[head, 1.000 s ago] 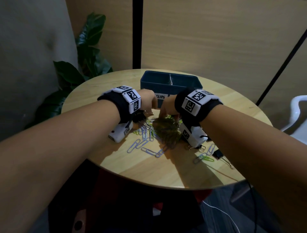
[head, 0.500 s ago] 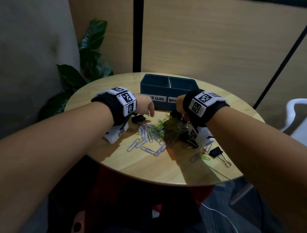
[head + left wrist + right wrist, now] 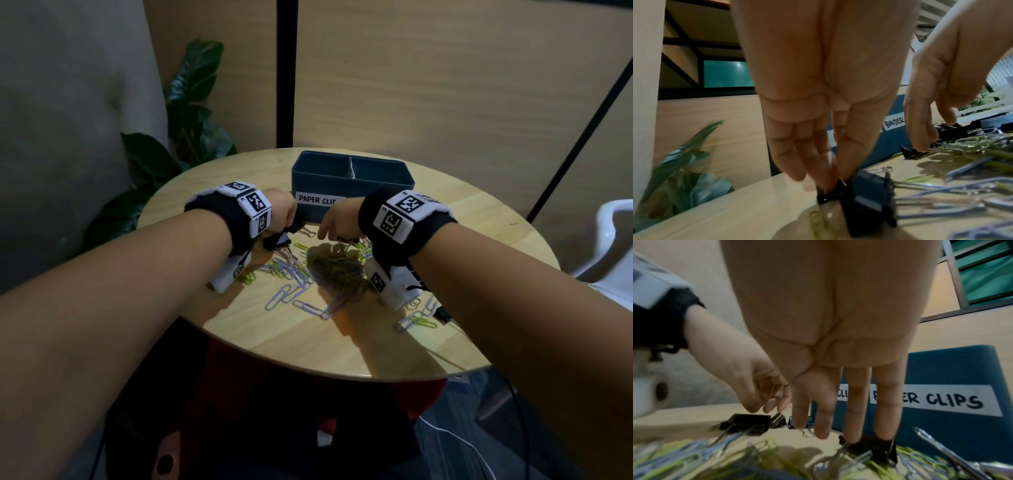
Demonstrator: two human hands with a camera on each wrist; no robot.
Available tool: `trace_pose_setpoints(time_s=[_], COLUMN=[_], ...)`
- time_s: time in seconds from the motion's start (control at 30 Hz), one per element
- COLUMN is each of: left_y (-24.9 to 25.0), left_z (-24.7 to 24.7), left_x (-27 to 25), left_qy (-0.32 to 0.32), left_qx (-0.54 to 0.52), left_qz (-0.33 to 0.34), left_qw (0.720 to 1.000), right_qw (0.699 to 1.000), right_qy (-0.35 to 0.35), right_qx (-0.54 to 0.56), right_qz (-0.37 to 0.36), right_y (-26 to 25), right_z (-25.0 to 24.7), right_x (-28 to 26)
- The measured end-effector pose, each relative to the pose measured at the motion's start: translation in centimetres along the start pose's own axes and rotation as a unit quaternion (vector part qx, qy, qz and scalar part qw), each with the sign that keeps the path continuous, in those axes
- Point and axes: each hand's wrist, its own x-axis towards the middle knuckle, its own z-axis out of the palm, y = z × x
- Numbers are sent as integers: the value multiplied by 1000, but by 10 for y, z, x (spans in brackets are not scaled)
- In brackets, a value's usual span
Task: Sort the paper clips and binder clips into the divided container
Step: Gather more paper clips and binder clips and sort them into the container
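Round and pale, the wooden table (image 3: 342,346) sits before tan wall panels with a leafy plant (image 3: 191,113) behind it. From the head view, the blue divided container (image 3: 352,192) stands at the far side, two compartments, both apparently bare, front label reading PAPER CLI. Between it and me lies one mixed heap of paper clips (image 3: 298,274), green and lilac, too tangled to count. My left hand (image 3: 279,214) and right hand (image 3: 337,221) both reach down at the heap's far edge.

Seen from the left wrist, my left fingertips (image 3: 818,177) pinch a small black binder clip (image 3: 825,194); a bigger binder clip (image 3: 869,199) lies just beside it, touching paper clips. My right hand nips another black clip's handle farther off.

Seen from the right wrist, my right thumb and forefinger close on a wire handle (image 3: 807,434), while two straighter fingers (image 3: 857,417) touch a black binder clip (image 3: 875,447). I count four black binder clips in this view; more may be hidden.

As I judge it, lifting either clip could drag hooked paper clips along into the BINDER CLIPS side (image 3: 941,400), and a thin wire handle may slip.
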Motion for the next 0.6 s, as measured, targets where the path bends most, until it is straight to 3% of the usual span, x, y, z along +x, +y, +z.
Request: trace_pose_setpoints(time_s=[0.1, 0.3, 0.47, 0.6], left_y=[-3, -8, -10, -8], left_z=[5, 8, 5, 4], left_x=[1, 5, 6, 7], left_qy=[-7, -19, -35, -26], left_qx=[-19, -141, -161, -150], left_qz=[-9, -5, -7, -13], left_qw=[1000, 990, 986, 988], right_qw=[998, 996, 995, 996], right_qy=[-12, -28, -56, -43], right_qx=[-51, -33, -77, -71], right_qz=[-26, -80, -15, -31], right_y=[-7, -15, -6, -5], right_z=[6, 16, 2, 2], right_x=[3, 16, 13, 11])
